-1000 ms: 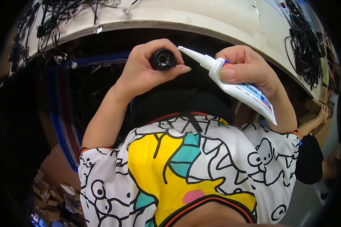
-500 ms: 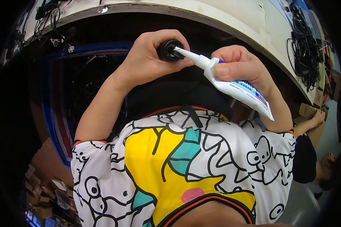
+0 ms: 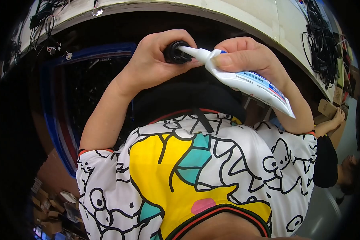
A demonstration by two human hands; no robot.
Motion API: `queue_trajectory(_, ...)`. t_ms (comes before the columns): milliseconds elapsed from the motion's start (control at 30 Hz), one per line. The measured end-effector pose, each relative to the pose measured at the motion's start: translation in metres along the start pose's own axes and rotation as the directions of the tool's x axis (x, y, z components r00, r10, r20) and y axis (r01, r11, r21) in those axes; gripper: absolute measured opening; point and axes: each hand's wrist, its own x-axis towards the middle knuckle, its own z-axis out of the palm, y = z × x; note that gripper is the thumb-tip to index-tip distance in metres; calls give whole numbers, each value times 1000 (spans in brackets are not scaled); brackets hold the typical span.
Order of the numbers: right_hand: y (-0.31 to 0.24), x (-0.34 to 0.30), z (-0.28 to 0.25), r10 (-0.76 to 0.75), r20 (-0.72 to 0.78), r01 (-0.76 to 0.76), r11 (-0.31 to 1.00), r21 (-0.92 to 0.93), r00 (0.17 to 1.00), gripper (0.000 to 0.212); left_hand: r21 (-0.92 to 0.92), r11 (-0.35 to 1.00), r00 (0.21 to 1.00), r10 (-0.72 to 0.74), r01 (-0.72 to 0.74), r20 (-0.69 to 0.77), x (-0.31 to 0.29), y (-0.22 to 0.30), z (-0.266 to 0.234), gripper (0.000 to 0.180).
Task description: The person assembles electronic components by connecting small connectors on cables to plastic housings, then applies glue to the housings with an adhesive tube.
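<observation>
A black, round, hollow part (image 3: pixel 173 52) is wrapped in the fingers of my left hand (image 3: pixel 158 56), its open end turned to the right. Between the thumb and fingers of my right hand (image 3: pixel 244 56), a white and blue squeeze tube (image 3: pixel 260 86) is held slantwise, its flat crimped end hanging to the lower right. The tube's long white nozzle reaches into the opening of the black part, so its tip is hidden inside. Both hands are above my lap, just below the table's edge.
A pale table (image 3: pixel 228 12) curves across the top, with thin wires (image 3: pixel 48 20) at its left and a bundle of black cables (image 3: pixel 322 44) at its right. A blue-rimmed bin (image 3: pixel 54 108) stands at left. Another person's arm (image 3: pixel 330 124) shows by cardboard at right.
My right hand has moved left and slightly up, pushing the nozzle deeper into the black part. The tube now lies flatter. My left hand has shifted slightly left.
</observation>
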Motion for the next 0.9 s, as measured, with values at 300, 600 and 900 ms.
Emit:
queue_trajectory(300,-4,7,4,-45,-28,45,999,-27,999,26,-120,991,997,61,-68,-55,4,-6,-2,20)
queue_trajectory(600,-4,2,3,62,20,-60,995,-78,998,29,-134,990,999,34,-39,-39,8,-4,-1,18)
queue_trajectory(900,-2,-1,1,-2,34,3,1000,-31,999,29,-160,986,999,-43,40,-16,9,-7,0,20)
